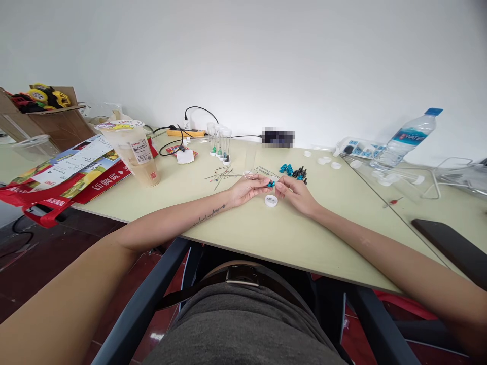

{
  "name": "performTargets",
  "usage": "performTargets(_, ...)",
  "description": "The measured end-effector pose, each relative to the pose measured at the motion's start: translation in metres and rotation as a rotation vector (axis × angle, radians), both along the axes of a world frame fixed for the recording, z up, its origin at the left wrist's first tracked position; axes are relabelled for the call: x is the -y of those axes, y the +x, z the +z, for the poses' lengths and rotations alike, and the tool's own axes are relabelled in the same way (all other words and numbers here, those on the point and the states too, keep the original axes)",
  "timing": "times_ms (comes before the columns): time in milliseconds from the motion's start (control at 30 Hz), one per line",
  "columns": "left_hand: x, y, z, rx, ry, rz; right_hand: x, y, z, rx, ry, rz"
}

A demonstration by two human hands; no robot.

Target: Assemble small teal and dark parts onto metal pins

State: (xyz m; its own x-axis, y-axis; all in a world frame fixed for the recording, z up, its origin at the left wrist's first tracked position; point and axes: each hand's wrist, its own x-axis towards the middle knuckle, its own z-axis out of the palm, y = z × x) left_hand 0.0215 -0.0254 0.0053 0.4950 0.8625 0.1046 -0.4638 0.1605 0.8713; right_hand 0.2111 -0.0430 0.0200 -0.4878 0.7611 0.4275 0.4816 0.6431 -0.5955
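Note:
My left hand [248, 188] and my right hand [294, 193] meet over the pale green table [236, 228], both pinching one small teal bead [271, 184] between their fingertips. A white round cap [271, 201] lies on the table just below the two hands. Behind them sit a pile of teal beads [286, 169] and a pile of black beads [300, 174]. Several thin metal pins [220, 176] lie scattered to the left of my left hand. Clear tubes [220, 142] with small beads inside stand upright further back.
A plastic drink cup [139, 152] stands on printed bags [72, 175] at the left. A water bottle [409, 137], white power strip [355, 148], white caps [329, 162] and a dark phone [452, 248] are at the right. A cardboard box with toys [41, 114] is far left.

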Motion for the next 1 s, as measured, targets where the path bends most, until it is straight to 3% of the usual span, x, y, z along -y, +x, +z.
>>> performTargets(167, 0.0015, -0.0001, 0.0011, 0.003, -0.002, -0.012, 0.0012, -0.0002, 0.0003, 0.011, -0.030, 0.023)
performTargets(433, -0.0040, -0.0004, -0.0037, 0.014, 0.015, 0.019, 0.0004, -0.0007, -0.0013, -0.010, 0.115, -0.060)
performTargets(800, 0.0004, -0.0004, 0.0001, 0.018, 0.000, -0.018, 0.0001, 0.0007, -0.0009, 0.032, 0.037, -0.015)
performTargets(1000, -0.0043, -0.0013, -0.0037, 0.029, 0.029, -0.002, -0.0010, 0.0002, -0.0023, -0.015, 0.091, -0.046)
